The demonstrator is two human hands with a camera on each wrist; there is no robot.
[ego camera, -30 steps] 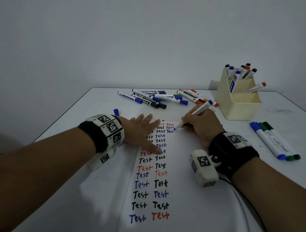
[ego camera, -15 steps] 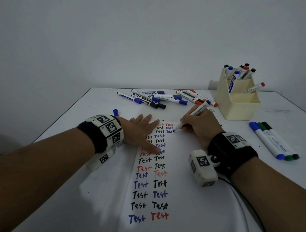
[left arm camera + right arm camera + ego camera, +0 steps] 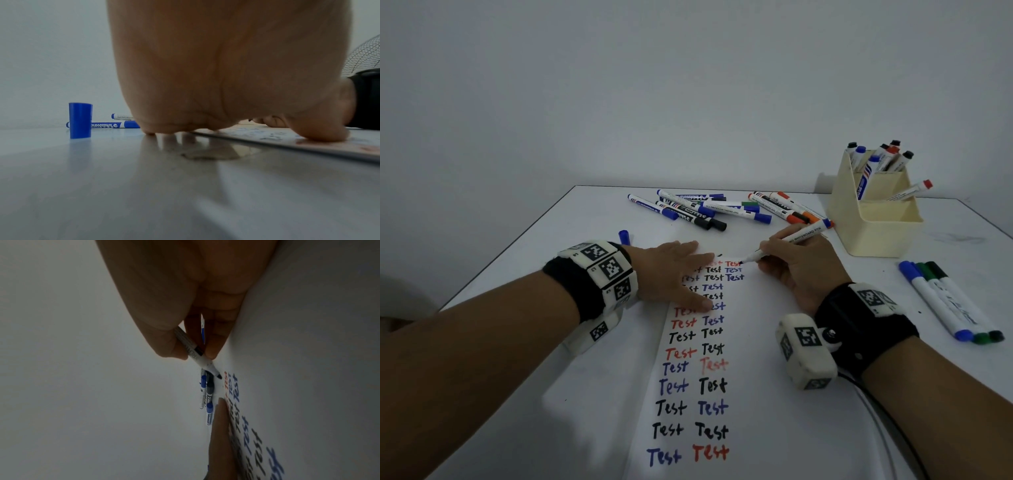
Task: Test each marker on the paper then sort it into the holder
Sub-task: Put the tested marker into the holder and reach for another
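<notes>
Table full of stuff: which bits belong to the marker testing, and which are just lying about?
In the job:
right hand holding marker
left hand flat on paper
holder
marker pile
blue cap

Lying about:
cable
fan

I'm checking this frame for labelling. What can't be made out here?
- Head view: words under the left hand on the paper.
- Holder: its walls hide the marker barrels inside.
- Right wrist view: dark; whether the marker in the right hand touches paper.

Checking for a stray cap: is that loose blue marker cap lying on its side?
No, the blue cap stands upright on the table, left of the left hand.
</notes>
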